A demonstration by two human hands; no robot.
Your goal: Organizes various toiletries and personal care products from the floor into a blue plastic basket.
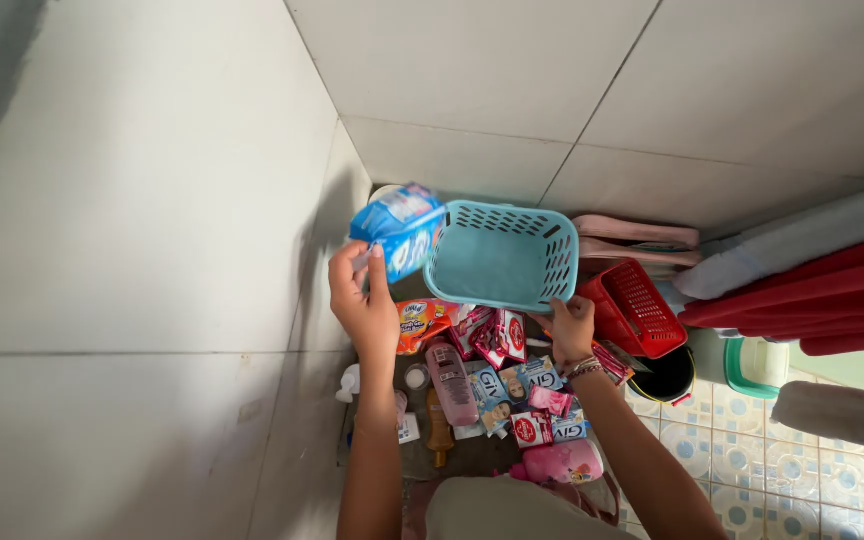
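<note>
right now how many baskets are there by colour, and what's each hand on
Light blue basket: 1, its near rim gripped by the right hand
Red basket: 1, beside the blue one, untouched
Total baskets: 2
Blue and white packet: 1, held up by the left hand at the blue basket's left edge

We see 2 bare forearms with no sleeves reaching them. Our right hand (572, 330) has a stack of thin bracelets at the wrist, beaded and light-coloured, with some darker strands among them. Our left hand (363, 300) wears no rings that we can make out; a very thin band may circle that forearm, too faint to tell. Khaki-grey clothing covers our lap at the bottom edge.
</note>
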